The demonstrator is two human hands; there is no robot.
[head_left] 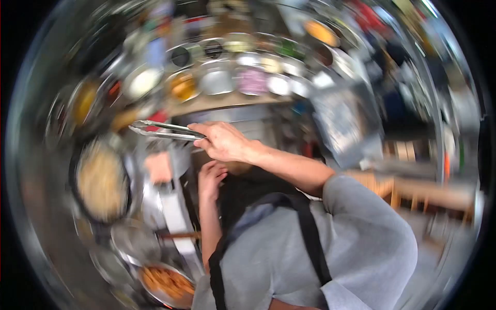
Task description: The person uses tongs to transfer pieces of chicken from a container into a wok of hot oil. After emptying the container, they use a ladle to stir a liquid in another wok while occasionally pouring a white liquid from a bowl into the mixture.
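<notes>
Tongs [163, 130] sit just left of centre in the frame, held level above the cooking station, and I count one pair. My right hand [223, 140] has them by the rear end, fingers curled and pressed together around the two arms; the tips at the far left look close together with nothing between them, though blur keeps me from being sure. I judge them light, stiff metal with some spring, smooth and likely slick if greasy, so a grip near the hinge end, as now, suits reach, while a hold nearer the middle would give firmer squeeze. My left hand [210, 178] hangs lower, just under the right wrist, fingers loosely bent and holding nothing I can see. At left of the frame I count one dark pan of pale food [102, 179], and at the lower left one bowl of orange strips [166, 284]. Across the upper part runs a shelf [227, 101] of round metal containers [216, 80], roughly a dozen; motion blur stops an exact count.
</notes>
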